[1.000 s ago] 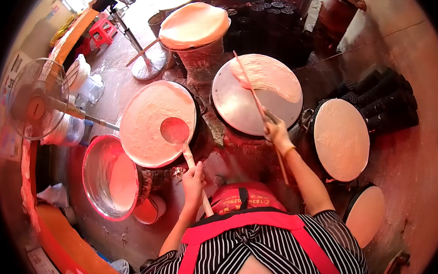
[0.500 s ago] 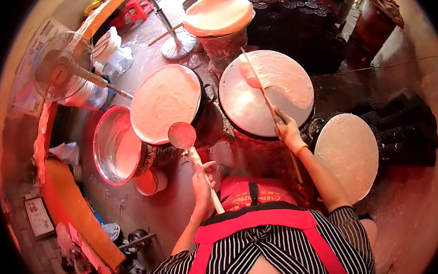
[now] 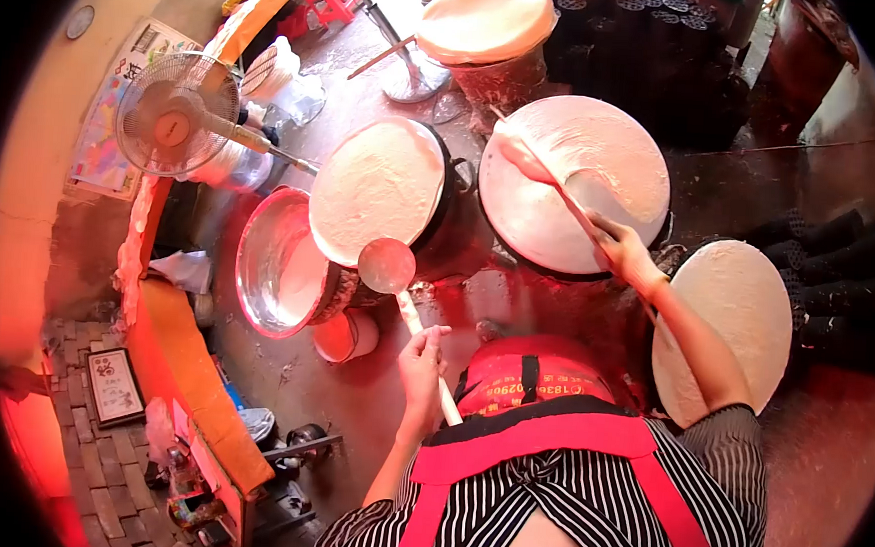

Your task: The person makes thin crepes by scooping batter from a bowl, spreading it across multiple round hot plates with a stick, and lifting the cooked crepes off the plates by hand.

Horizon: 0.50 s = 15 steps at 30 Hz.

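Observation:
My right hand (image 3: 627, 253) grips a long, thin wooden spreader (image 3: 561, 188), which lies across the round griddle (image 3: 506, 218) in front of me. Pale batter (image 3: 630, 150) coats much of that griddle, with a thick lump along the spreader's far part. My left hand (image 3: 420, 368) is closed around the pale handle of a ladle (image 3: 387, 265). The ladle's round bowl sits by the near edge of the left griddle (image 3: 377, 192), which carries a full pale layer. Whether the bowl touches the griddle, I cannot tell. Below my right forearm is a third coated griddle (image 3: 735, 322).
A metal basin (image 3: 250, 227) of batter stands left of the griddles, with a small bucket (image 3: 345, 336) below it. Thin flat sheets (image 3: 488, 21) lie on a drum at the back. A fan (image 3: 171, 122) is at left; black cylinders (image 3: 838, 283) are stacked at right.
The view has shifted, so the scene sits further right. My right hand has swept the spreader over the middle griddle, and the batter's spread has changed. The left hand still holds the ladle.

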Available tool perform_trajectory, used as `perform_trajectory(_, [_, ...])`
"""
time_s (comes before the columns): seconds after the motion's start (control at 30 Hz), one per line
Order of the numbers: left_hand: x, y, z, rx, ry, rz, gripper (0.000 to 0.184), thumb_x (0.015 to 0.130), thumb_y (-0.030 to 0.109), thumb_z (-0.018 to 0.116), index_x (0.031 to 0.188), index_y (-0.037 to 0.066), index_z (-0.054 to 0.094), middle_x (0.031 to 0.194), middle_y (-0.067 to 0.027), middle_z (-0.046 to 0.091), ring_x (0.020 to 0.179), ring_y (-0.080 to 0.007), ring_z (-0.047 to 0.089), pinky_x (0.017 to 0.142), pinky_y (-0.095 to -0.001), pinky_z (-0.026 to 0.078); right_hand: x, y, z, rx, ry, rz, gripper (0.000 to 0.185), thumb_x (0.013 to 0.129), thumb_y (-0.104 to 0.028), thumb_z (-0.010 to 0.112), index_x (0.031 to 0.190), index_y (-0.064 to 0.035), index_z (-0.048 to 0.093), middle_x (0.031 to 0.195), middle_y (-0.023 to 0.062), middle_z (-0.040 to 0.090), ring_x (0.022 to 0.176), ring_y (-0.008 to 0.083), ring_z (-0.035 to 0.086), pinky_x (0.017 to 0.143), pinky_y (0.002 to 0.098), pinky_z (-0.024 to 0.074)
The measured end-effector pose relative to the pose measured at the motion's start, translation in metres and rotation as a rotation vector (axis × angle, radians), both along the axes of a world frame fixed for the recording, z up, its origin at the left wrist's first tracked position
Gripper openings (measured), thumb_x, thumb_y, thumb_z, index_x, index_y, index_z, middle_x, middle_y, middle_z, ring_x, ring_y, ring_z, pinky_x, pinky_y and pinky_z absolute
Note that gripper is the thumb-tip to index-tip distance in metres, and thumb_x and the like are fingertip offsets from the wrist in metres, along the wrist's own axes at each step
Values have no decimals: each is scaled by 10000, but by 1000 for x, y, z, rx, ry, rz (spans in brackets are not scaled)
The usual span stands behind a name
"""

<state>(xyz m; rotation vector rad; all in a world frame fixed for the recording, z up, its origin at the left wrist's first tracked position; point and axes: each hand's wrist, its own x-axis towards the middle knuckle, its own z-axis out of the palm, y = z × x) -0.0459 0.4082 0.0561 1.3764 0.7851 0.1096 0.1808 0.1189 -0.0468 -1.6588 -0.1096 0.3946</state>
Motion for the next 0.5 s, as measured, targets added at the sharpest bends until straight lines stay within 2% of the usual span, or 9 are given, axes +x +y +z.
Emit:
perform_trajectory(0.07, [-6, 1, 0, 34, 28, 15, 195, 920, 189, 578, 948, 7, 642, 644, 75, 392, 513, -3, 300, 432, -176, 241, -19, -30, 71, -73, 276, 111, 341, 882, -250, 609, 1194, -113, 613, 651, -1, 568, 459, 51, 393, 414, 210, 292])
perform_trajectory(0.1, [-9, 1, 0, 43, 42, 24, 183, 913, 182, 587, 945, 11, 643, 649, 75, 400, 516, -1, 303, 434, -175, 244, -9, -47, 65, -80, 424, 82, 337, 886, -258, 600, 1194, -122, 613, 612, -12, 548, 445, 71, 409, 400, 219, 308])
perform_trajectory(0.17, [-17, 1, 3, 60, 75, 33, 160, 900, 168, 606, 938, 17, 644, 659, 76, 417, 522, 3, 310, 437, -172, 249, 13, -61, 43, -97, 271, 17, 341, 895, -253, 584, 1215, -134, 598, 548, -31, 482, 398, 75, 371, 369, 232, 287])
perform_trajectory(0.2, [-19, 0, 4, 65, 80, 34, 132, 886, 155, 625, 926, 30, 642, 672, 78, 436, 527, 8, 319, 443, -167, 257, 42, -50, 3, 199, 274, -97, 337, 900, -241, 578, 1218, -130, 593, 525, -42, 438, 388, 72, 355, 359, 235, 270])
perform_trajectory(0.27, [-21, 2, 3, 91, 80, 22, 132, 885, 161, 627, 923, 36, 642, 660, 70, 439, 532, -4, 338, 441, -172, 265, 43, -34, 19, -50, 168, -94, 317, 914, -207, 554, 1212, -107, 589, 536, -41, 453, 402, 68, 369, 365, 234, 274])
perform_trajectory(0.3, [-20, 3, 5, 106, 78, 12, 131, 884, 164, 628, 921, 39, 642, 654, 67, 441, 535, -10, 347, 440, -175, 269, 34, -31, 21, 95, 354, 13, 313, 913, -194, 557, 1203, -83, 594, 593, -44, 492, 446, 61, 379, 393, 222, 287])
perform_trajectory(0.4, [-15, 14, 3, 74, 71, -24, 191, 906, 222, 600, 887, 34, 622, 659, 54, 457, 534, -17, 361, 437, -171, 273, -12, -50, -14, -30, 184, 147, 328, 914, -208, 558, 1231, -128, 588, 553, -39, 476, 389, 56, 356, 359, 231, 285])
perform_trajectory(0.43, [-13, 20, 0, 40, 51, -52, 210, 912, 238, 593, 882, 31, 618, 660, 51, 457, 534, -19, 364, 436, -171, 274, -36, -54, 49, -88, 320, 105, 297, 916, -182, 552, 1199, -115, 612, 616, -45, 534, 411, 42, 373, 370, 208, 288])
perform_trajectory(0.5, [-4, 28, 0, 42, 62, -116, 364, 944, 355, 512, 873, 9, 603, 651, 38, 433, 537, -33, 369, 439, -175, 282, -59, -76, 58, -13, 483, 17, 299, 896, -161, 586, 1187, -100, 619, 667, -66, 547, 503, 30, 402, 429, 197, 299])
